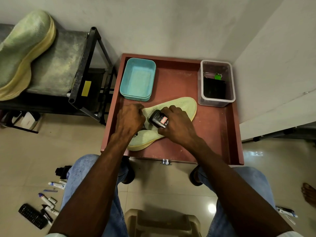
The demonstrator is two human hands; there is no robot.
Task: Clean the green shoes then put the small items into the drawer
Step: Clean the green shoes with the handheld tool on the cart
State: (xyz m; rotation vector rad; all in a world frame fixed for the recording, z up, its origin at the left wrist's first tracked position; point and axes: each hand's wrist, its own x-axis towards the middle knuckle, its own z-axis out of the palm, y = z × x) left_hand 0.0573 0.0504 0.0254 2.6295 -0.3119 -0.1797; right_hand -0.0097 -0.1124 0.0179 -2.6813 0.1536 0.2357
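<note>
A dark metal rack point(82, 65) is standing at ten o'clock, and one green shoe point(25, 48) is lying on its top shelf with the pale yellow sole edge facing the camera. A reddish-brown table point(213, 130) with a raised rim is filling the centre of the view, and a small metal handle point(165, 161) is showing on its front edge at six o'clock.

The second green shoe point(179, 106) is lying across the middle of the table, its toe pointing toward two o'clock and its heel toward seven o'clock. A blue tub point(138, 79) is sitting at eleven o'clock on the table, just beside the shoe. A clear box point(216, 82) is sitting at one o'clock, holding a black wallet point(214, 88) and a green tag point(218, 76).

The left hand point(130, 118) is curling over the shoe's opening and gripping its collar. The right hand point(176, 124) is wrapping its fingers round a black bottle point(158, 119) with a red and white label, pressing it against the top of the shoe.

On the floor at eight o'clock, a black remote point(32, 216), several markers point(47, 200) and a small tube point(57, 184) are lying loose, well apart from the table.
</note>
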